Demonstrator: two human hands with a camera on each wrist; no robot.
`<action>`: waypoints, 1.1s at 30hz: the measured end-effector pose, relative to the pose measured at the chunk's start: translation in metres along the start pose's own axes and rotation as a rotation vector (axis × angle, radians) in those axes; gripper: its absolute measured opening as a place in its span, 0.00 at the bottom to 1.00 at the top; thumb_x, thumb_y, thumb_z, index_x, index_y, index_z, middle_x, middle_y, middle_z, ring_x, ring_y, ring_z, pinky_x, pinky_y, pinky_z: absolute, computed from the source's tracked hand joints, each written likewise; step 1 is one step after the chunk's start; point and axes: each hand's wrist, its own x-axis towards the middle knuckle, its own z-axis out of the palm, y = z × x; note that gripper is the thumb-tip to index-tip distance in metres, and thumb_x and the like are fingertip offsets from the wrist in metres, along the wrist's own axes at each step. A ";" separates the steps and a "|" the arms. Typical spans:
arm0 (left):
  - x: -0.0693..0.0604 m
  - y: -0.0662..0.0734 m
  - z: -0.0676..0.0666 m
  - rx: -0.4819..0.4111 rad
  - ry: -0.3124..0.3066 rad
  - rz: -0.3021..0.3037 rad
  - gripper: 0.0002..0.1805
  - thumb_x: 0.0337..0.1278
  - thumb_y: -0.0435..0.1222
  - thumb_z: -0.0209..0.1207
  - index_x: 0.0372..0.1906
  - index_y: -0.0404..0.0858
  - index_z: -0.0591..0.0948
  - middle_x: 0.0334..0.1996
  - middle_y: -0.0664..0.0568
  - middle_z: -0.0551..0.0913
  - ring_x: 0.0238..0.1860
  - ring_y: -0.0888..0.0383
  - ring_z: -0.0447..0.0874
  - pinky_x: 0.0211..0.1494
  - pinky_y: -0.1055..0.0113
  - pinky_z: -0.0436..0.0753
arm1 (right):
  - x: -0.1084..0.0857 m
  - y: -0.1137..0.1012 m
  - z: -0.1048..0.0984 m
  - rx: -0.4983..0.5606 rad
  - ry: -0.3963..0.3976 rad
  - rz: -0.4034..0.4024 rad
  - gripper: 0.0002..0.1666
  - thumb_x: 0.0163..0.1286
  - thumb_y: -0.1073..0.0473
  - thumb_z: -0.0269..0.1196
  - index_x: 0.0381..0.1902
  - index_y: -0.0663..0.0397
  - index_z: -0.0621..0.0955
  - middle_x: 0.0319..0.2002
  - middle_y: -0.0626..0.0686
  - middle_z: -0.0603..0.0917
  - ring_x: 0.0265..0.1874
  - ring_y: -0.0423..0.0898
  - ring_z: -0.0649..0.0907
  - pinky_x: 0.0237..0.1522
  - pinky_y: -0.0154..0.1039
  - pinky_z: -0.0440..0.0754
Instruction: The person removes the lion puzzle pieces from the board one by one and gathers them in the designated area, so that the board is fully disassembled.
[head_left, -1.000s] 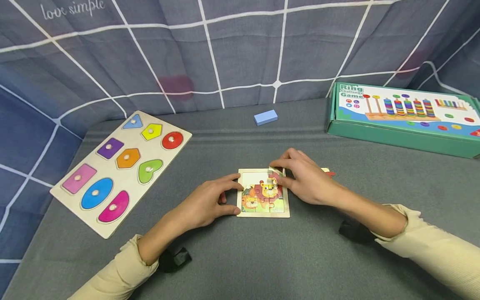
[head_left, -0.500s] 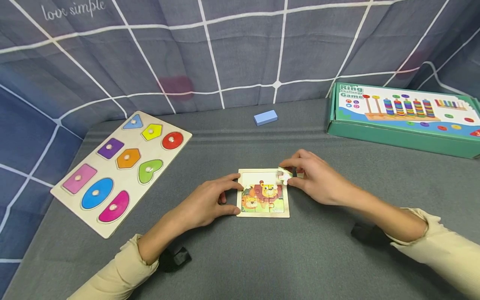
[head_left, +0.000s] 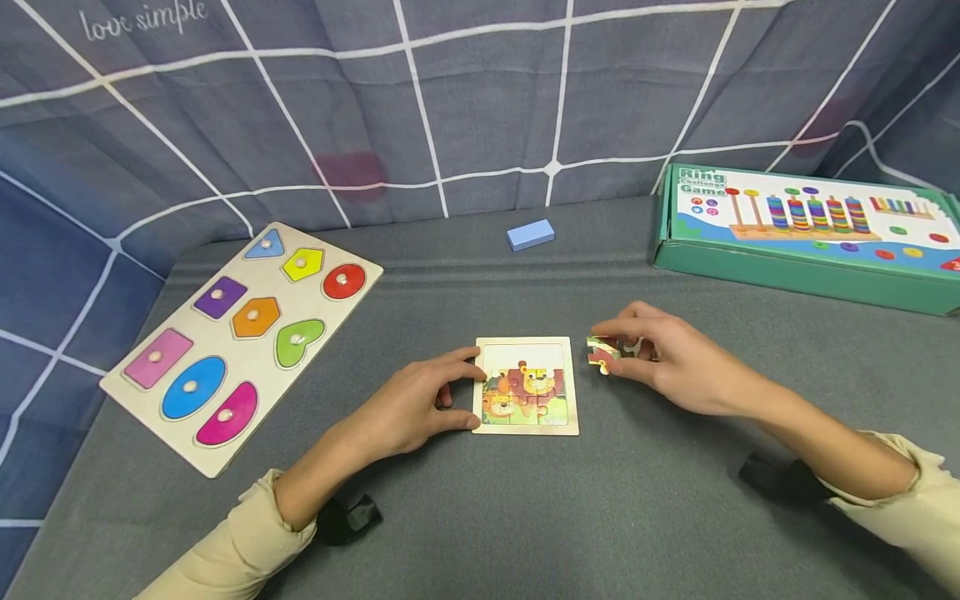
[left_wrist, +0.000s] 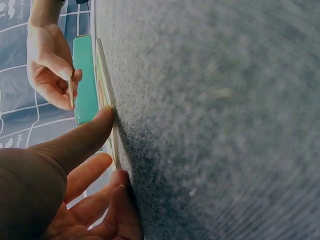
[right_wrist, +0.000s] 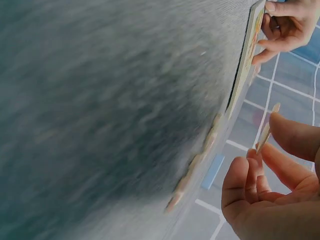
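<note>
A square wooden puzzle tray (head_left: 526,429) holds joined lion pieces in its lower part, with bare board along the top. The left hand (head_left: 397,408) touches the tray's left edge with spread thumb and fingers. Off the tray's right side, the right hand (head_left: 686,367) pinches a jigsaw piece (head_left: 602,354) between thumb and fingers. The right wrist view shows that piece (right_wrist: 265,135) edge-on, raised off the cloth, and loose pieces (right_wrist: 192,170) lying beneath. From the head, the right hand largely covers those loose pieces.
A wooden shape board (head_left: 247,358) with knobbed pieces lies at the left. A blue block (head_left: 531,235) rests near the back, and a green game box (head_left: 802,267) stands at the back right. Behind them hangs a checked curtain (head_left: 480,108).
Carrying the pinched piece, the right hand has moved right from above the tray's upper right corner to beside the tray; the piece has turned on the way. The left hand has stayed at the edge.
</note>
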 end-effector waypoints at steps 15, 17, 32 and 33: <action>0.000 -0.001 0.000 -0.012 0.004 0.014 0.27 0.52 0.40 0.73 0.58 0.39 0.80 0.70 0.47 0.68 0.29 0.66 0.71 0.36 0.67 0.72 | -0.025 0.030 -0.021 -0.049 -0.011 -0.066 0.19 0.68 0.63 0.66 0.56 0.48 0.82 0.42 0.40 0.78 0.35 0.38 0.76 0.35 0.33 0.72; 0.000 -0.001 0.000 -0.012 0.003 0.019 0.27 0.52 0.40 0.73 0.58 0.39 0.80 0.70 0.47 0.68 0.29 0.66 0.71 0.37 0.67 0.72 | -0.027 0.033 -0.024 -0.058 -0.011 -0.086 0.19 0.67 0.64 0.67 0.56 0.49 0.82 0.43 0.40 0.78 0.35 0.37 0.75 0.34 0.33 0.72; 0.000 -0.001 0.001 -0.012 0.000 0.023 0.28 0.52 0.40 0.73 0.58 0.38 0.80 0.70 0.46 0.68 0.29 0.66 0.71 0.36 0.68 0.72 | -0.039 0.064 -0.044 -0.162 0.051 -0.088 0.22 0.63 0.67 0.68 0.55 0.47 0.83 0.45 0.40 0.79 0.35 0.36 0.74 0.34 0.30 0.69; 0.000 -0.001 0.000 -0.010 0.000 0.023 0.28 0.52 0.40 0.72 0.59 0.38 0.80 0.70 0.46 0.68 0.29 0.65 0.71 0.36 0.68 0.72 | -0.039 0.066 -0.045 -0.168 0.052 -0.088 0.22 0.63 0.68 0.69 0.55 0.48 0.83 0.44 0.40 0.79 0.35 0.36 0.74 0.34 0.30 0.69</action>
